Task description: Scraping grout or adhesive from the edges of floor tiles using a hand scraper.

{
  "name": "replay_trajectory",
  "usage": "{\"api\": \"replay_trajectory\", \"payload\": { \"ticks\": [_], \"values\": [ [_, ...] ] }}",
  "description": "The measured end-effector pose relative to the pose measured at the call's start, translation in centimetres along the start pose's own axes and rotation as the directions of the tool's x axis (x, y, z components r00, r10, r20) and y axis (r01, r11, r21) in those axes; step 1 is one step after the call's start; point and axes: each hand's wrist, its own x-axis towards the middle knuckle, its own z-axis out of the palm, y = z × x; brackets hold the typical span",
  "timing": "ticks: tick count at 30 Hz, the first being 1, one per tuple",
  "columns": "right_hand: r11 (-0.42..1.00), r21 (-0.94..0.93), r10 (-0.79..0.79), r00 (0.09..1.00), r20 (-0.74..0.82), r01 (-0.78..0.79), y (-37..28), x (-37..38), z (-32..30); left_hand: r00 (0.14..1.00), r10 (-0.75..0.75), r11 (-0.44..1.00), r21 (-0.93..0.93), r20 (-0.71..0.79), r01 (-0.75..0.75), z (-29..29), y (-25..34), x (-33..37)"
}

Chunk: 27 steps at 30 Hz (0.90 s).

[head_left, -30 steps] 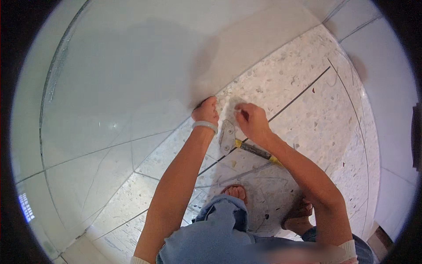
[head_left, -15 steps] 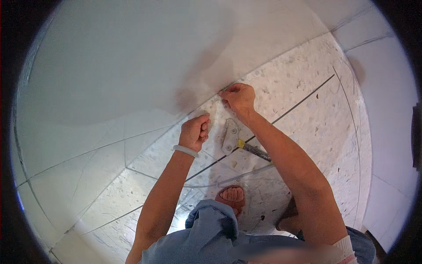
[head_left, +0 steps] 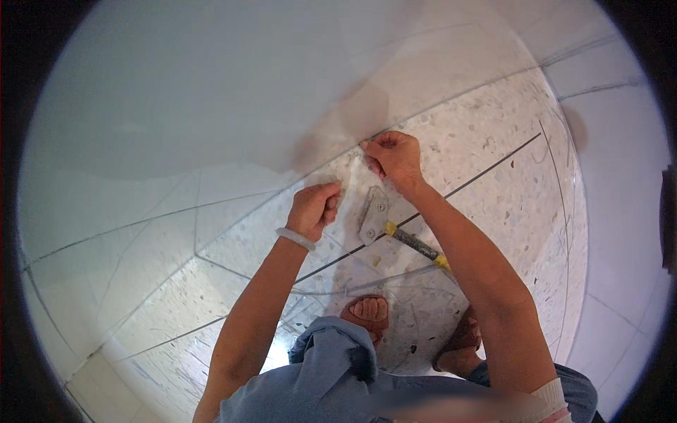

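Scraper [head_left: 384, 220] with a flat metal blade and a dark handle banded in yellow lies untouched on the speckled terrazzo floor [head_left: 493, 190], blade end toward the wall and handle running back toward the person's legs. Just beyond the blade, the right hand [head_left: 393, 156] has its fingers pinched shut on the edge of a thin clear plastic film [head_left: 356, 173] that covers the floor, right where the floor meets the smooth pale wall [head_left: 211, 92]. Beside the scraper, on its left, the left hand [head_left: 314, 209] is curled into a closed grip on the same film, knuckles up, with a pale bangle [head_left: 295, 238] around the wrist. The two hands sit near each other but apart, with the scraper blade lying between and slightly below them. The film looks wrinkled and whitish between the hands, and a looser clear stretch of it lies crumpled on the floor nearer than the scraper handle. Below the handle, a bare foot in a sandal [head_left: 367, 312] rests on the floor, and blue trouser fabric [head_left: 331, 366] fills the lower edge. Dark thin joint lines cross the floor on either side of the scraper.
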Motion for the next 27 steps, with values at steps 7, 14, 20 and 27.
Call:
{"api": "replay_trajectory", "payload": {
  "ticks": [7, 14, 20, 27],
  "values": [
    [0.990, -0.119, -0.086, 0.992, -0.089, 0.075, 1.1, 0.3, 0.8, 1.000, 0.002, 1.000, 0.017, 0.013, -0.002, 0.1, 0.1, -0.4],
    [0.796, -0.580, -0.400, 0.868, -0.294, 0.171, 2.2, -0.7, 3.3, 0.999, 0.019, 0.997, 0.070, 0.040, -0.022, 0.0, -0.5, -0.5],
    [0.792, -0.607, -0.357, 0.854, -0.380, 0.061, 1.9, -0.8, 4.6, 0.996, 0.027, 0.999, 0.044, 0.084, -0.031, -0.2, -0.4, -0.6],
    [0.816, -0.568, -0.432, 0.761, -0.483, 0.102, 1.8, -0.3, 5.0, 1.000, 0.012, 1.000, -0.001, -0.010, -0.012, 0.8, -0.1, -0.8]
  ]
}}
